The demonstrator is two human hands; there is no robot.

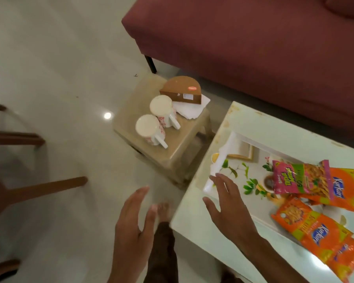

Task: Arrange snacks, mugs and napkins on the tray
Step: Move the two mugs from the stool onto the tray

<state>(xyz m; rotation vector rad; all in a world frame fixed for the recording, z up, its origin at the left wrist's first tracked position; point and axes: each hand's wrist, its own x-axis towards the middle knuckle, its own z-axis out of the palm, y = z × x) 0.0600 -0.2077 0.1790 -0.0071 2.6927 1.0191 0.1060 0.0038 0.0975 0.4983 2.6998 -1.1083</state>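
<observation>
Left hand: the left hand (131, 229) is wide open with straight fingers, holding nothing, and it hangs over the floor (59, 58) just off the table's corner.
Right hand: the right hand (231, 205) is spread flat, palm down, and empty. Its fingertips are over the near left corner of the tray (258, 170); whether they touch it cannot be told.
Tray: white with a leafy print, it lies on the pale table (274, 123).
Snacks: they're on the tray. A pink packet (300, 178) lies across an orange packet (343, 188) at the far right side. Two more orange packets (307, 227) overlap nearer the person and spill over the tray's near edge.
Mugs: they're off the tray. Two white mugs (163, 110) with a red pattern sit side by side on the beige stool (176, 152), handles turned toward the table.
Napkins: white napkins (190, 111) are on the stool too, pinned under a brown half-round box (182, 90) just behind the mugs.
Stool: it stands on the floor between the table and the sofa (253, 48), close to the table's left end.
Below: a bare foot (164, 209) and a dark trouser leg show between the hands.
Left edge: blurred wooden chair legs (39, 188).
</observation>
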